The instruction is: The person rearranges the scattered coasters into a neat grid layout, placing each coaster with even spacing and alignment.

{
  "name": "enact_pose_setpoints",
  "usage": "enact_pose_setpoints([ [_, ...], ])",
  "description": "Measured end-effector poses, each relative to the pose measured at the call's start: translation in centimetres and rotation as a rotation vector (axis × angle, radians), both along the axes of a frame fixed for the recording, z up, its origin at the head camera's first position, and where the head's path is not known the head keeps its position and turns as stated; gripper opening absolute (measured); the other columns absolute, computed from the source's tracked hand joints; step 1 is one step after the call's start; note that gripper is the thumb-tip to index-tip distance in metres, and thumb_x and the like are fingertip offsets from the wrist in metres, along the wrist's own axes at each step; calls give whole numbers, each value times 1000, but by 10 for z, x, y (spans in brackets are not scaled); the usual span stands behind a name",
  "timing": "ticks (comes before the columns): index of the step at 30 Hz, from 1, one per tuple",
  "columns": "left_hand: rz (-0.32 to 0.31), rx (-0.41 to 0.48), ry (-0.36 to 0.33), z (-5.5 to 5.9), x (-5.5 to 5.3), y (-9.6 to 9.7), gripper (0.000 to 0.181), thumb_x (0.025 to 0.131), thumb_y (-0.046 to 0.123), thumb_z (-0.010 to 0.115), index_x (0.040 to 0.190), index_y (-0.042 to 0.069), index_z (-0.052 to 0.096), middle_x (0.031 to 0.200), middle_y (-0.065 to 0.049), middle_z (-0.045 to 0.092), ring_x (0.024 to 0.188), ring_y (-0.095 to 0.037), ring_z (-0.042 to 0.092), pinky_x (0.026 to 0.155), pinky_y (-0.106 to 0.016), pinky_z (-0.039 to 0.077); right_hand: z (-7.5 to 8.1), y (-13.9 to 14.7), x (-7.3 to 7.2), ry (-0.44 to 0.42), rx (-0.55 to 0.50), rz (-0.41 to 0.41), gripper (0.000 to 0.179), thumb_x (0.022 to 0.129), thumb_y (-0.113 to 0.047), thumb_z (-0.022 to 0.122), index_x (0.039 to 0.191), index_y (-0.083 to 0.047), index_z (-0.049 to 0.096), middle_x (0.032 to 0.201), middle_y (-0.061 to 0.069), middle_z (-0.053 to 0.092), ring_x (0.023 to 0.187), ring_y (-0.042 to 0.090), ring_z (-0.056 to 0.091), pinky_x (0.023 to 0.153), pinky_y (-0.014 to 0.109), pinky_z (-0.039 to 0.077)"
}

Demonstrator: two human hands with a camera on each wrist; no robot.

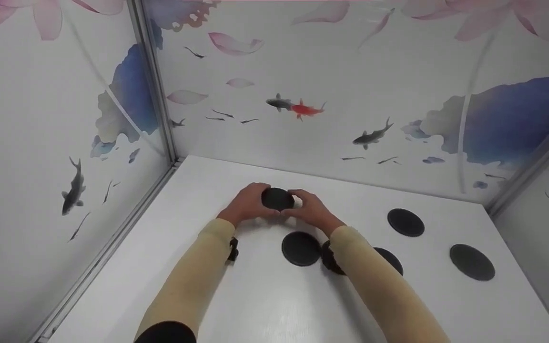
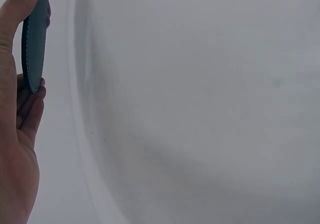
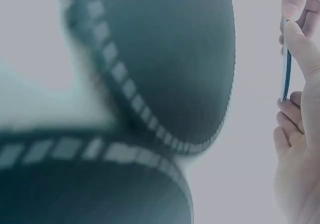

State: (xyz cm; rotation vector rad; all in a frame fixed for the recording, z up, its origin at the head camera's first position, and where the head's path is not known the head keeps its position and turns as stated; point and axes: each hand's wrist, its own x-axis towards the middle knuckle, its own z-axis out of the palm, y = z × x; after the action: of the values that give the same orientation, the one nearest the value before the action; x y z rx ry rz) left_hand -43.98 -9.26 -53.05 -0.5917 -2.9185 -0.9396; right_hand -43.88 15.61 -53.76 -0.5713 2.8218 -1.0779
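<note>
Both hands hold one round black coaster (image 1: 277, 199) between them, above the far part of the white table. My left hand (image 1: 248, 206) grips its left side, and my right hand (image 1: 313, 210) grips its right side. In the left wrist view the coaster (image 2: 36, 43) appears nearly edge-on, with stitching along its rim and the left hand's (image 2: 17, 154) thumb and fingers on it. The right wrist view shows the thin edge of the coaster (image 3: 287, 76) pinched by the right hand (image 3: 300, 149). Closest to the hands on the table lies another black coaster (image 1: 301, 248).
Under the right forearm, two coasters are partly hidden, one (image 1: 331, 258) on its left and one (image 1: 391, 260) on its right. Farther right lie two more coasters, one (image 1: 406, 222) behind the other (image 1: 472, 262). Printed wall panels (image 1: 331, 138) enclose the white table (image 1: 255, 295).
</note>
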Motion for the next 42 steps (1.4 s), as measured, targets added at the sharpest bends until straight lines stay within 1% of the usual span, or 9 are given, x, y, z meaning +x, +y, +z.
enact_pose_setpoints([
  [5,-11,-20,24,3,10,9,105,68,76,77,149,16,48,142,-1,53,126,-17,50,107,-42,44,2,10,15,72,2,7,93,74,-71,76,148,-22,51,148,-5,52,142,18,42,115,45,35],
  [10,-25,-30,63,9,25,16,106,68,79,75,149,17,48,141,0,54,125,-17,51,106,-42,45,9,16,35,121,-14,8,94,77,-68,76,151,-17,48,150,-2,51,142,19,42,116,45,34],
  [16,-67,-38,127,18,50,21,101,71,75,75,147,14,48,137,-1,55,122,-15,51,103,-40,46,11,24,63,149,-65,-9,90,78,-66,77,150,-19,49,150,-3,50,142,19,42,115,46,35],
  [22,-89,-77,144,18,74,26,104,70,79,71,148,15,47,139,0,54,123,-14,51,103,-39,47,14,28,94,170,-57,-15,89,78,-66,77,149,-19,51,147,-4,52,140,19,44,113,48,37],
  [27,-108,-89,155,17,90,30,104,71,81,69,148,15,47,139,-1,54,124,-15,51,103,-39,47,17,31,115,196,-29,-28,88,78,-66,77,148,-18,52,146,-3,53,138,19,46,111,47,40],
  [31,-125,-86,181,22,96,32,103,72,80,69,148,14,47,138,-1,55,123,-15,51,102,-39,48,22,34,122,214,-22,-34,87,78,-67,76,148,-20,52,145,-3,54,137,19,47,111,48,40],
  [34,-135,-73,195,23,100,33,102,73,80,69,148,14,47,139,0,55,123,-14,51,101,-39,48,23,37,127,227,-27,-41,87,78,-67,76,148,-21,52,145,-3,54,137,20,47,110,48,41],
  [39,-151,-49,220,21,108,35,102,74,79,68,148,13,48,140,-1,54,125,-15,51,102,-38,48,22,39,135,245,-37,-36,85,79,-63,77,148,-18,52,145,-3,54,137,18,47,110,46,42],
  [42,-153,-43,218,18,113,35,101,74,78,69,148,12,48,139,-1,55,124,-15,52,101,-38,48,20,40,141,250,-32,-29,85,80,-62,77,148,-17,52,145,-3,54,136,17,47,110,44,42],
])
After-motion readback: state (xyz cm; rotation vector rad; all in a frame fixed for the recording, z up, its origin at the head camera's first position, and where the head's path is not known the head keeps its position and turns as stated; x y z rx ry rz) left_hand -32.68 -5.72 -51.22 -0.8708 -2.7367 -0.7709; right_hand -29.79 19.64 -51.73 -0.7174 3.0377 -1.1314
